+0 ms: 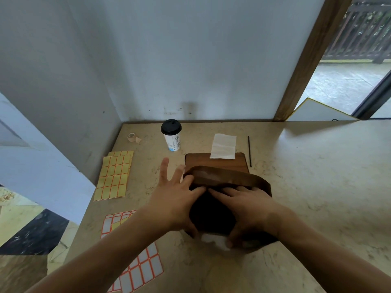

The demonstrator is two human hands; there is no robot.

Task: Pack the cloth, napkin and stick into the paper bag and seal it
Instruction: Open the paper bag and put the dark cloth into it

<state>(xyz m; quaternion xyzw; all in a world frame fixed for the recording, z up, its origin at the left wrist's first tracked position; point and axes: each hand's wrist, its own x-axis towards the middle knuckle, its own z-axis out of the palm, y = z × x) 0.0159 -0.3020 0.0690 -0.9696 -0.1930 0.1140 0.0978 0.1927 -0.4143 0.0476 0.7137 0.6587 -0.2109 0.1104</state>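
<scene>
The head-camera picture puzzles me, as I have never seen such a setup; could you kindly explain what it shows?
There is no machine here. A person wears a wide-angle camera on the head, looking forward and down, so the two arms reaching in from the bottom are their own. Both hands work at the mouth of a brown paper bag on a beige table. The right hand grips the bag's near edge; the left hand touches its left side with fingers spread. Behind the bag lies a wooden board, with a white napkin resting partly on it and a thin black stick to its right. Also on the table: a paper cup with a black lid, a tape roll, and sheets of yellow labels and white labels.
</scene>
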